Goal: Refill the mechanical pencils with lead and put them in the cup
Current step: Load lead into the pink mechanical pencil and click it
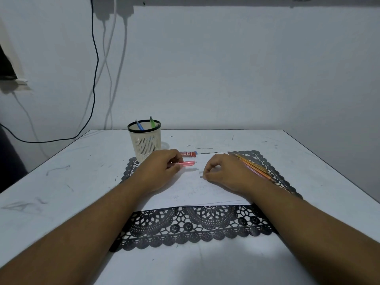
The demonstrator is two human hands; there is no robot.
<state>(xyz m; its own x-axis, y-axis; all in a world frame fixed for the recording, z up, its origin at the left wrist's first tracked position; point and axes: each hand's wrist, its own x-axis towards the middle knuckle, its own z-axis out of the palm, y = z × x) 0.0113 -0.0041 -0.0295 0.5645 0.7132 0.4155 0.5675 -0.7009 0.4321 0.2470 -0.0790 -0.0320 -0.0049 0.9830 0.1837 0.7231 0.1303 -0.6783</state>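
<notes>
The left hand (pixel 164 168) is gripping a pink pencil (pixel 187 163) low over the paper (pixel 193 190) beside the cup (pixel 145 140) — mid-refill, I'd say. The right hand (pixel 223 171) is pinching something tiny, perhaps a cap or lead — too small to tell. Next comes feeding lead in, steadily. More pencils (pixel 255 166) are lying partly behind that hand.

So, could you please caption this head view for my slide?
Left hand grips a pink pencil while right hand pinches something small over paper; two pencils stand in the cup.
</notes>
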